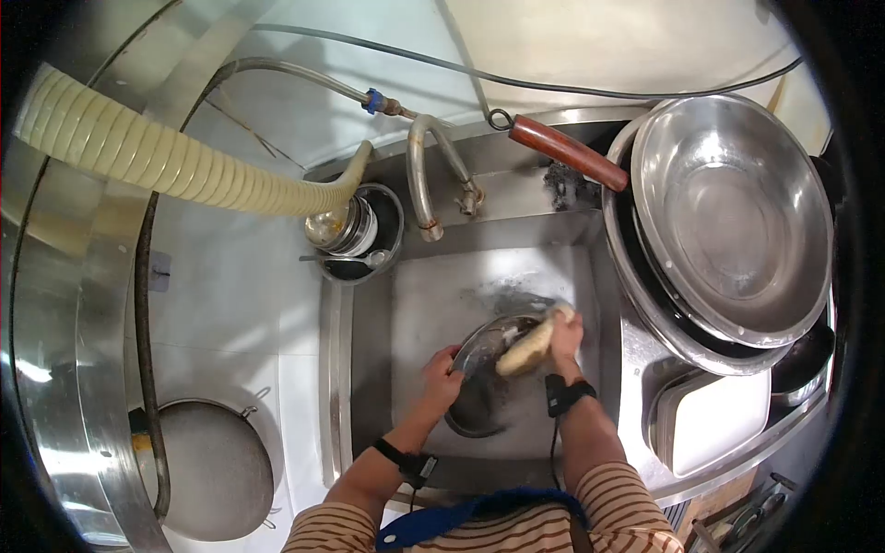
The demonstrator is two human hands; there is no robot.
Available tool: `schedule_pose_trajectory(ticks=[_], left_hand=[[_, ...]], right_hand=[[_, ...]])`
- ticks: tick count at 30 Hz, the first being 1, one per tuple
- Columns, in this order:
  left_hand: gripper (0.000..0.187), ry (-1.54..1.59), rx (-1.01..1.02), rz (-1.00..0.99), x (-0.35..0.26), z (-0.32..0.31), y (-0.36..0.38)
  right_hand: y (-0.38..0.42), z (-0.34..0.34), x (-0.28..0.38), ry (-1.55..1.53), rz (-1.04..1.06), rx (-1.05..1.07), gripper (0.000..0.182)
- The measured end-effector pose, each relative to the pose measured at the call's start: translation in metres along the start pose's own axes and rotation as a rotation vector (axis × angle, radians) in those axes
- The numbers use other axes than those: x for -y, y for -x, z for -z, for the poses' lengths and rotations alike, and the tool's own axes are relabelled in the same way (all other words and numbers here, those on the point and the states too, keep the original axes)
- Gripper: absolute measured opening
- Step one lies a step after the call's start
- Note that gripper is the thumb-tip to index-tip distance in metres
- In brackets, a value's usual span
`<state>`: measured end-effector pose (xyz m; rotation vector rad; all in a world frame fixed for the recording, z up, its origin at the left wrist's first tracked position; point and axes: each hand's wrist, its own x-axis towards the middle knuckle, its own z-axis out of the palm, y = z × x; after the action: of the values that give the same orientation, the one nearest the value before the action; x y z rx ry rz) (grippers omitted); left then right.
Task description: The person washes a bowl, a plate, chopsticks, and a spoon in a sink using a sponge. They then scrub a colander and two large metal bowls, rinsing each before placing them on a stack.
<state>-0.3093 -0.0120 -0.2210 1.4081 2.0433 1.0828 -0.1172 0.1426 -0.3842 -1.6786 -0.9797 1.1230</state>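
Observation:
A round dark metal pan or bowl (475, 392) is tilted inside the steel sink (424, 286). My left hand (442, 376) grips its left rim, with fingers bent over the edge. My right hand (566, 339) is closed round a long pale yellowish object (528, 350), which looks like a sponge or loofah, and holds it over the upper right part of the bowl. The bowl's inside is partly hidden by this object and slightly blurred. Both wrists wear black straps with small devices.
Stacked steel basins (733, 221) stand right of the sink, with a wooden handle (567, 152) at their left. White trays (719, 419) lie below them. A faucet (426, 184) overhangs the sink. A small pot (383, 230) is at the upper left corner, under a ribbed hose (184, 161).

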Motion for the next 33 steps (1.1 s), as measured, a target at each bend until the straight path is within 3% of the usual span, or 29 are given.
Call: schedule_pose_trajectory(ticks=[2,3,6,8,9,12,15,18,21,23,25,28,30,31,33], left_hand=[[0.018,-0.02,-0.089,-0.026,0.005,0.003,0.006],[0.016,-0.031,-0.132,-0.035,0.007,0.004,0.009],[0.014,-0.131,-0.082,0.147,0.001,0.006,0.003],[0.012,-0.258,0.047,0.007,0.012,-0.001,-0.012],[0.011,-0.319,0.117,-0.06,0.02,-0.009,-0.019],[0.016,-0.428,0.377,0.108,0.047,-0.046,-0.052],[0.022,-0.228,0.234,-0.017,0.008,-0.033,-0.059],[0.026,-0.231,-0.013,-0.002,0.046,-0.054,-0.04],[0.036,-0.087,-0.086,0.327,0.046,-0.061,-0.04],[0.043,0.155,0.033,0.544,0.11,-0.089,-0.031],[0.048,0.357,0.197,0.761,0.126,-0.1,-0.013],[0.055,0.489,0.402,0.94,0.057,-0.08,-0.022],[0.059,0.405,0.444,0.943,0.003,-0.057,-0.028],[0.065,0.451,0.486,0.863,0.029,-0.063,-0.02],[0.065,0.446,0.37,0.907,0.001,-0.05,-0.027]], right_hand=[[0.015,0.025,0.031,0.193,-0.322,0.045,0.045],[0.006,0.014,-0.015,-0.107,-0.401,-0.015,0.043],[0.008,0.001,-0.005,-0.382,-0.281,0.052,0.04],[0.021,-0.004,0.059,-0.122,-0.181,0.348,0.044],[0.035,-0.015,0.078,-0.052,0.019,0.462,0.044],[0.076,-0.04,0.133,0.192,0.547,0.795,0.042],[0.08,-0.033,0.139,0.087,0.81,0.404,0.04],[0.087,-0.013,0.113,0.222,0.754,0.198,0.038],[0.094,0.003,0.064,0.621,0.68,0.152,0.041],[0.097,0.013,0.027,0.793,0.61,0.195,0.048],[0.105,0.012,0.028,0.928,0.53,0.239,0.049],[0.076,-0.027,-0.05,1.011,0.569,0.253,0.042],[0.072,-0.05,-0.001,1.029,0.39,0.467,0.04],[0.072,-0.061,0.037,1.007,0.259,0.611,0.039],[0.08,-0.063,0.062,0.875,0.109,0.865,0.037]])
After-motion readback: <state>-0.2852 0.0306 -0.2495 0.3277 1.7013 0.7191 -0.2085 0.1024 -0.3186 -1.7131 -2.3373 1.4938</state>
